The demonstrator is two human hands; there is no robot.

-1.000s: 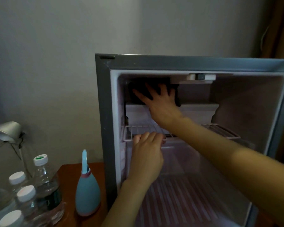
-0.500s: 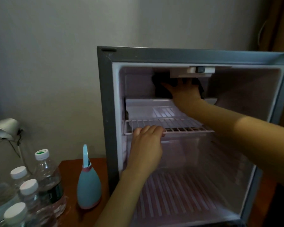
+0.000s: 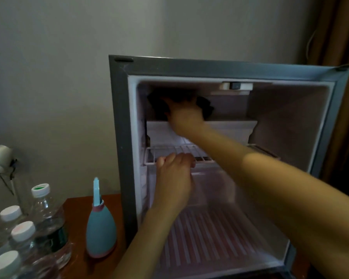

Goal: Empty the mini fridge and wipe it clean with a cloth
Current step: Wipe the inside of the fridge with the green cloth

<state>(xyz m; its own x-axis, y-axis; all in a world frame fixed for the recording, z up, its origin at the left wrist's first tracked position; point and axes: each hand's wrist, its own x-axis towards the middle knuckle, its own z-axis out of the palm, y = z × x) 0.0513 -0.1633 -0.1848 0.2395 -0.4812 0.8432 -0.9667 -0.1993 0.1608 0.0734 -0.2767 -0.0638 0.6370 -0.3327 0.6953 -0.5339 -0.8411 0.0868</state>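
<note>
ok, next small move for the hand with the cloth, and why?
Probably sweep the cloth rightward along the top compartment's back wall. The right hand presses it into the upper left corner of the fridge, while the wall to its right, below the switch box, is uncovered. The left hand grips the shelf front, which seems to steady the reach.

Both arms are bare as far up as the view shows, with no sleeve reaching the forearms. The left hand [image 3: 174,179] and right hand [image 3: 185,116] are bare too, and the right hand's fingertips are dim in shadow.
</note>
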